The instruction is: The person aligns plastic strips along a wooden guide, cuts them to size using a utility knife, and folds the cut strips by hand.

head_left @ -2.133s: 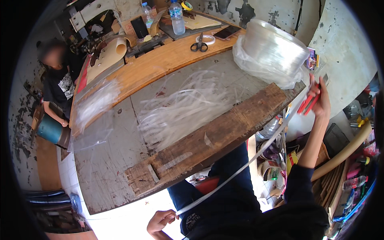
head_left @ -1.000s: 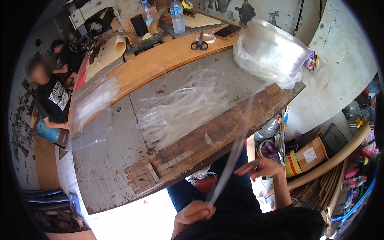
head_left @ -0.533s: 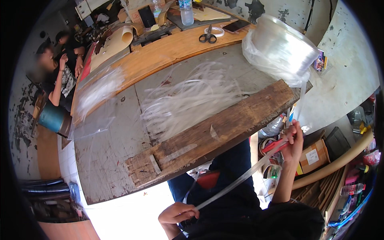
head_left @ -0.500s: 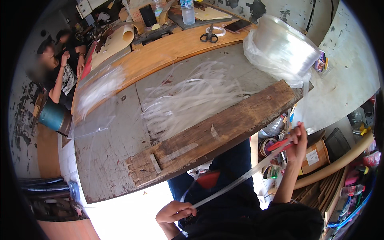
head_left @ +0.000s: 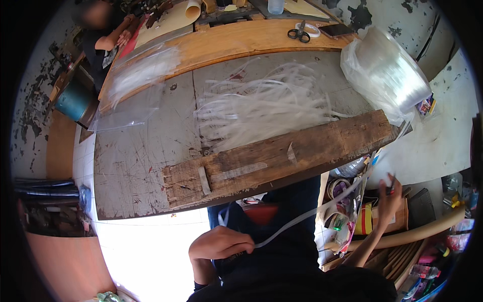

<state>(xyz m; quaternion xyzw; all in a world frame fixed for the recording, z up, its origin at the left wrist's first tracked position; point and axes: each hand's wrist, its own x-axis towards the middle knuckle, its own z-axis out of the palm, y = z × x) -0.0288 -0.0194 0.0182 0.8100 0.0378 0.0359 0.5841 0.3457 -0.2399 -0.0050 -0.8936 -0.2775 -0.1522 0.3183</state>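
Observation:
My left hand [head_left: 221,246], low in front of my body, is closed on a translucent plastic strip [head_left: 309,214]. From there the strip runs slackly up to the right, toward a large roll of clear plastic strip [head_left: 395,70] partly wrapped in a clear bag. A short free end of the strip shows above my left hand. Off to the right of the table, my right hand [head_left: 387,206] is raised, apart from the strip. A small dark thing shows at its fingers; I cannot make out what it is. A heap of cut plastic strips [head_left: 271,105] lies on the worn grey table [head_left: 136,176].
A wooden plank [head_left: 276,156] lies along the table's near edge. Clear bags of strips [head_left: 143,75] sit at left. Black scissors [head_left: 299,33], a tape roll [head_left: 313,31] and a phone [head_left: 337,30] lie at the back. A person [head_left: 100,45] is at the far left.
My right hand has let go of the strip and moved right and down. The strip, taut before, now sags. The red tool in my right hand no longer shows clearly. The view has shifted.

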